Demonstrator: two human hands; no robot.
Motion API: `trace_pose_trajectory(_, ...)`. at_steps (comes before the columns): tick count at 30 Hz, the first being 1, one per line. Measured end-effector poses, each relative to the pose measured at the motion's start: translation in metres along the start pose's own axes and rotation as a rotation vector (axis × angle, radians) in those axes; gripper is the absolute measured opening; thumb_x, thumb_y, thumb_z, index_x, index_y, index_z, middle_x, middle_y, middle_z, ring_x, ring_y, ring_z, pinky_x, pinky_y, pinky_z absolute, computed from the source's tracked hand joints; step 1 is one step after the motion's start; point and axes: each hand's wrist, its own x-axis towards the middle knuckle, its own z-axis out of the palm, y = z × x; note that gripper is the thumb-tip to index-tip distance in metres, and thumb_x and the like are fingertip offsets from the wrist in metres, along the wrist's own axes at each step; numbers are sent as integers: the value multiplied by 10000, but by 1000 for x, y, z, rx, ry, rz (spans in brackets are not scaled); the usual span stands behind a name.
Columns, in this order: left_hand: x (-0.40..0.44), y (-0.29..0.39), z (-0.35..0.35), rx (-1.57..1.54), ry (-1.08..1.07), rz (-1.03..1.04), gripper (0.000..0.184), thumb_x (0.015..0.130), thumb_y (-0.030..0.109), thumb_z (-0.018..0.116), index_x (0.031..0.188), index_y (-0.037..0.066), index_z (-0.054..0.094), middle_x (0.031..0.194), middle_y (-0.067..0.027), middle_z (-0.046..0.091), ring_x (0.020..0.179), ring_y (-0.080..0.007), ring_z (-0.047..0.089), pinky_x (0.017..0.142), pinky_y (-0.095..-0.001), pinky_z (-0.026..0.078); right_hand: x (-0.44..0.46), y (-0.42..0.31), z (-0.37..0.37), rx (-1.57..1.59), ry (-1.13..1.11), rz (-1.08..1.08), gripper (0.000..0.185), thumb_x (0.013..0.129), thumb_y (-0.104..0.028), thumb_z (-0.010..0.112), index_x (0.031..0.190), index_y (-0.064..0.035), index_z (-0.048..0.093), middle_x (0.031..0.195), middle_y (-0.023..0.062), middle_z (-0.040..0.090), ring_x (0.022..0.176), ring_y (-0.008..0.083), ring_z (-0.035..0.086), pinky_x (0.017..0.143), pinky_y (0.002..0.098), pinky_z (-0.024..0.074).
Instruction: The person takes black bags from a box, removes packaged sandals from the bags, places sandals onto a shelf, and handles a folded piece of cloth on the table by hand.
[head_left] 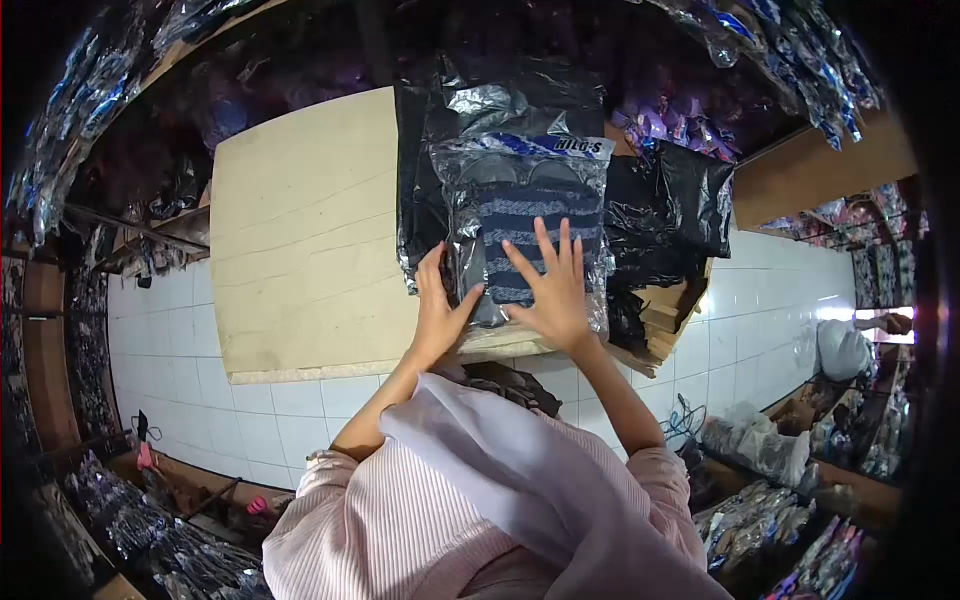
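A clear plastic packet (470, 210) lies flat in front of me, with a blue-and-white header strip (580, 147) along its top. Inside it is a folded piece of navy-and-grey striped fabric (515, 238), with two rounded grey shapes above. My right hand (553, 295) rests on the packet's front, fingers spread over the stripes. At the packet's left edge is my left hand (440, 312), its thumb apart from the fingers and nothing held. Under the packet is shiny black plastic (420, 220).
A cream board (305, 240) forms the work surface on the left. More black plastic (690, 205) and a torn cardboard box (675, 310) are on the right. Racks of packaged goods (800, 60) surround me above the white tiled floor (170, 370). Plastic bags (760, 445) lie lower right.
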Motion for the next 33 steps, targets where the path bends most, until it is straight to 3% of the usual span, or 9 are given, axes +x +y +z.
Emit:
trace_pose_trajectory(5,-18,-3,-9,-91,-71,-128,736,752,185,700,1305,-44,273,1228,-204,377,1157,-307,395,991,-368,317,32,14,-7,1,145,-20,909,478,-192,787,1309,-290,433,1434,92,262,1331,398,146,1051,589,100)
trace_pose_trajectory(8,-24,-14,-14,-149,-183,-169,770,745,142,711,1328,-33,240,1284,-204,363,1226,-283,358,1024,-363,286,44,6,-1,73,218,-29,784,540,-142,698,1281,-268,475,1425,100,276,1328,405,153,1055,588,58)
trace_pose_trajectory(11,-28,-22,-13,-360,-218,-226,802,735,41,696,1367,8,203,1335,-184,340,1249,-263,336,1031,-344,285,40,-12,5,62,187,-63,725,555,-137,671,1252,-258,509,1430,96,268,1337,405,120,1056,589,52)
trace_pose_trajectory(16,-27,-30,-15,-709,-200,-259,817,727,-64,655,1387,33,182,1354,-173,364,1248,-234,367,992,-316,346,-8,-28,15,40,-75,-152,852,497,-221,765,1291,-236,457,1462,90,193,1346,397,88,1049,606,90)
trace_pose_trajectory(20,-20,-19,-26,-603,-246,-347,800,735,-83,641,1389,39,197,1347,-159,384,1237,-225,385,947,-311,396,-52,-22,19,16,-148,-147,878,485,-285,782,1296,-244,447,1453,88,220,1335,404,136,1039,613,127)
trace_pose_trajectory(24,-21,-29,-26,-573,-222,-355,722,726,-45,681,1339,21,304,1220,-135,496,1041,-179,538,863,-275,457,-73,0,25,-55,27,22,779,560,-138,733,1282,-260,468,1454,77,229,1339,403,126,1049,606,99)
trace_pose_trajectory(25,-23,-25,-28,-564,-201,-397,593,748,-18,677,1268,8,393,1053,-98,569,843,-115,583,727,-220,483,-73,4,26,-13,81,106,780,558,-139,726,1285,-256,467,1454,78,227,1342,396,124,1055,598,88)
trace_pose_trajectory(29,-32,-41,-31,-603,-272,-474,365,804,1,627,1142,-6,490,840,-39,593,643,-47,549,554,-178,438,-46,-11,22,6,166,281,827,525,-161,733,1298,-249,456,1458,87,217,1351,375,112,1067,579,68)
trace_pose_trajectory(33,-31,-42,-35,-623,-253,-493,349,818,7,614,1143,7,486,810,-12,567,631,-39,528,542,-174,428,-32,-47,34,80,127,147,848,514,-173,735,1306,-257,446,1464,90,203,1352,387,88,1059,595,63)
